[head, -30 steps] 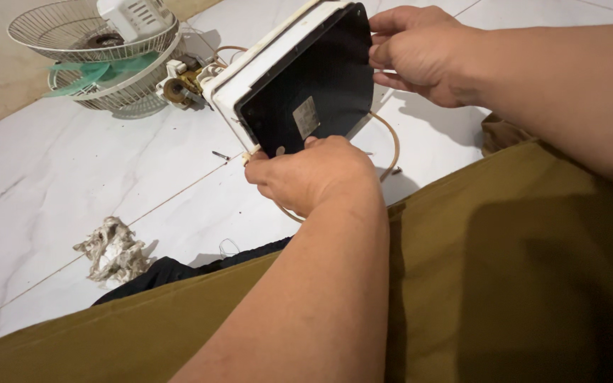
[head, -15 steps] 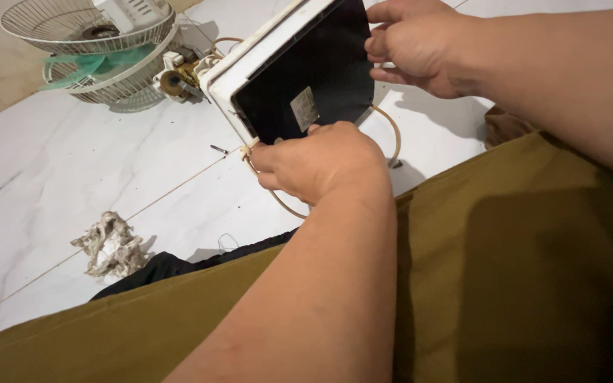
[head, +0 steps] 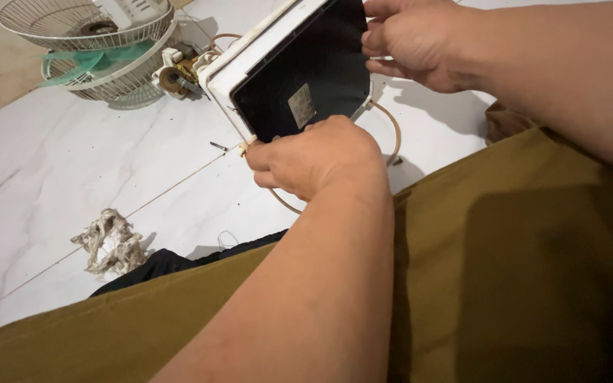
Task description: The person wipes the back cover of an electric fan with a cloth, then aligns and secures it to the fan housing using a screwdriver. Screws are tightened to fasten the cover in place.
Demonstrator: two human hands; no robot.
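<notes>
Left hand: the left hand (head: 313, 159) is closed in a grip on the near lower edge of the base (head: 292, 67), knuckles up, fingers curled under the rim.
Right hand: the right hand (head: 413, 42) is closed on the far upper edge of the base, fingertips pinching its rim.
Base: a square white fan base with a black underside plate, held tilted off the floor between the two hands, black side facing the person. A small grey label sits on the plate just above the left hand.
Cord: a tan cord (head: 394, 135) loops out from under the base, passing just right of the left hand and below the right hand.
Motor: a bare motor (head: 175, 76) lies beyond the base's far left corner, well left of the right hand.
Grille: wire grilles (head: 97, 53) with a green blade lie on the floor beyond the left hand, to its left.
Rag: a crumpled dirty rag (head: 111, 241) lies on the floor left of the left forearm, well apart from it.
Screw: a small dark screw (head: 218, 147) lies just left of the left hand.
Floor: white marble-look tile (head: 72, 163) with thin grout lines.
Lap: olive trousers (head: 519, 262) fill the foreground under both forearms.
</notes>
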